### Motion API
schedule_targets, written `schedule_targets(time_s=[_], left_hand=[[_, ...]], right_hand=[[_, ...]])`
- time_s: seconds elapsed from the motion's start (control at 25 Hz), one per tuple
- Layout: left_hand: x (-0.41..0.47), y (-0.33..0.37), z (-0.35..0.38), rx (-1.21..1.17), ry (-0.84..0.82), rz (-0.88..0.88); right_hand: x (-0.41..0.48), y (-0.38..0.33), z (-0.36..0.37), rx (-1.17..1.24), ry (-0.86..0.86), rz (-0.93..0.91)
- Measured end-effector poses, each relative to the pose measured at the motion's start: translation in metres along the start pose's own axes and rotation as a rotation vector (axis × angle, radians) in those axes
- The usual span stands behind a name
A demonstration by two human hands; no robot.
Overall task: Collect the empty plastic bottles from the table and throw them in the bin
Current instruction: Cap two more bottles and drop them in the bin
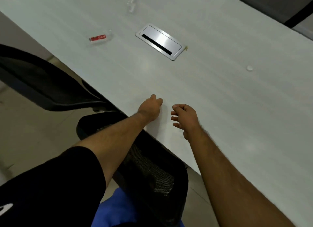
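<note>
A clear plastic bottle with a red label (100,38) lies on its side on the white table (220,108), far ahead and to the left of both hands. A second clear bottle without a label (131,4) lies further back near the top of the view. A small white cap (249,68) rests on the table to the right. My left hand (150,109) hovers over the table's near edge with its fingers curled in and nothing in it. My right hand (185,119) is beside it, fingers apart and empty. No bin is in view.
A silver cable hatch (159,41) is set into the table between the bottles and my hands. Black mesh office chairs (149,169) stand against the table's near edge, one below my arms and another (42,84) to the left. Tiled floor shows at the left.
</note>
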State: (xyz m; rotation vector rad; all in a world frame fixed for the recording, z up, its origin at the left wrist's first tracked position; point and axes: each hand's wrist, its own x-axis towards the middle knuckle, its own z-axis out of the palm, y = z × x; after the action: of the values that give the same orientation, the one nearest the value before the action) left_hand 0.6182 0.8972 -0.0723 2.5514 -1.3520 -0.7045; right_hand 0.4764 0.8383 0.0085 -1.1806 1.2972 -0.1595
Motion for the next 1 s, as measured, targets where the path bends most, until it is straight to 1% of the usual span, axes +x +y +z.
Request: schedule_targets(time_s=[0.08, 0.12, 0.28, 0.36, 0.48, 0.64, 0.72, 0.84, 0.92, 1.0], left_hand=[[0.002, -0.005, -0.012, -0.029, 0.005, 0.002], [-0.001, -0.009, -0.022, -0.079, 0.02, -0.021], [-0.006, -0.046, -0.086, -0.279, 0.155, -0.129], [-0.002, -0.079, -0.126, -0.325, 0.2, -0.164], [0.022, -0.142, -0.19, -0.381, 0.273, -0.205], [0.078, -0.244, -0.248, -0.51, 0.378, -0.242], [0.119, -0.292, -0.267, -0.549, 0.383, -0.243], [0.168, -0.341, -0.281, -0.621, 0.365, -0.235], [0.197, -0.362, -0.291, -0.656, 0.33, -0.21], [0.214, -0.375, -0.297, -0.689, 0.297, -0.191]], right_hand=[[0.002, -0.003, 0.011, 0.03, 0.02, 0.006], [0.003, -0.006, 0.017, 0.038, 0.027, 0.009], [0.008, -0.021, 0.062, 0.092, 0.003, -0.002], [0.01, -0.034, 0.096, 0.089, -0.031, 0.0], [0.031, -0.073, 0.16, 0.082, -0.071, -0.034], [0.086, -0.127, 0.269, 0.037, -0.075, -0.084], [0.124, -0.156, 0.33, 0.031, -0.02, -0.067], [0.176, -0.194, 0.399, 0.015, 0.132, 0.024], [0.206, -0.215, 0.43, 0.014, 0.244, 0.077], [0.224, -0.23, 0.446, -0.097, 0.328, 0.077]])
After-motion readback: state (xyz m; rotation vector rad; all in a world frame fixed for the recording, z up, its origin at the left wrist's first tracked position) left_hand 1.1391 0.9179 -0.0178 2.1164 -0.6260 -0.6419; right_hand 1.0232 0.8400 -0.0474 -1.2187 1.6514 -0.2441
